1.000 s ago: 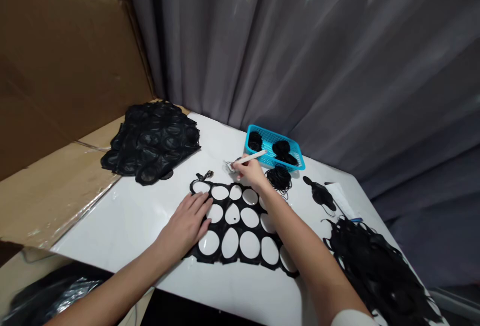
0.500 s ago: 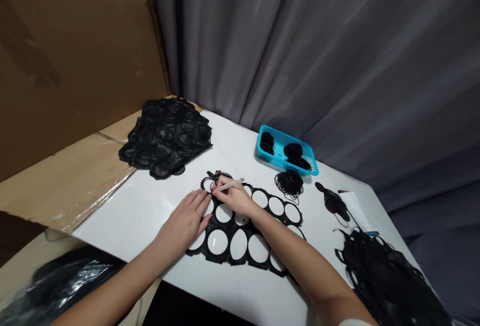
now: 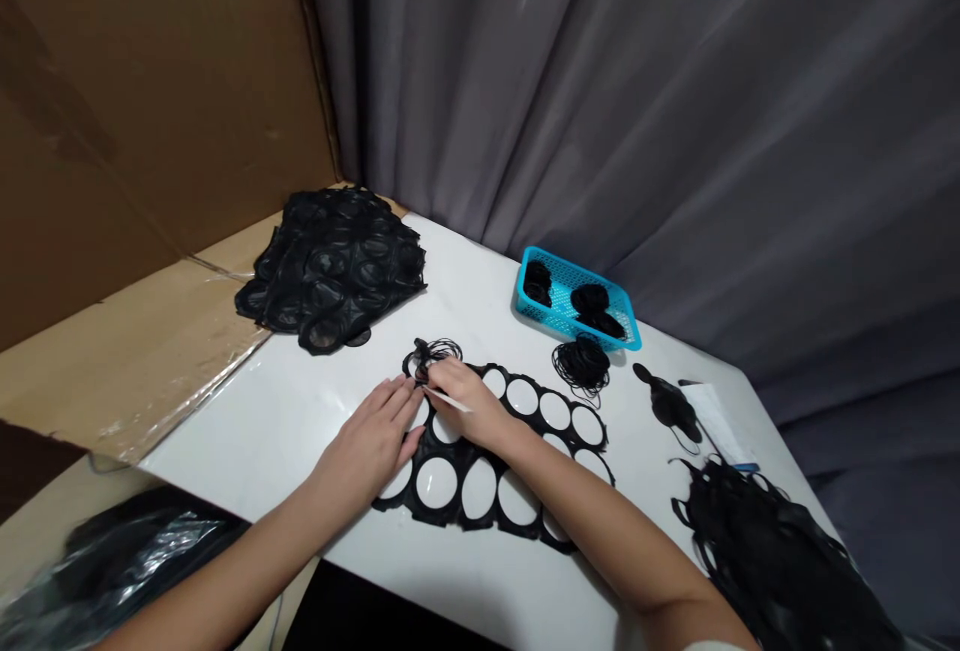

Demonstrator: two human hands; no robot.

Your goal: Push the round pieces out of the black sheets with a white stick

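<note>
Right hand [image 3: 469,403] closed on a slim white stick [image 3: 454,402], fingers and thumb together, its tip reaching toward the upper left corner of the sheet. Left hand [image 3: 367,449] open, fingers spread and resting flat on a black perforated sheet [image 3: 457,487] just beside the right hand; the two hands nearly touch at the fingertips. Technique note: the flat left palm anchors the sheet, and a short grip near the stick's tip gives fine control in this tight spot. Sheet lies flat mid-tabletop, its long axis running toward the right, well in from the near edge of the white tabletop [image 3: 292,406]. Rows of large round and oval holes show the white surface through them; the webbing between is narrow. A tangle of fine black cord [image 3: 435,354] sits at the sheet's upper left corner, partly hidden by the right hand. Toward the far edge: a blue plastic basket [image 3: 577,273] and a coil of black cord [image 3: 583,366]. Piles of black sheets [image 3: 330,271] lie near the left edge.
</note>
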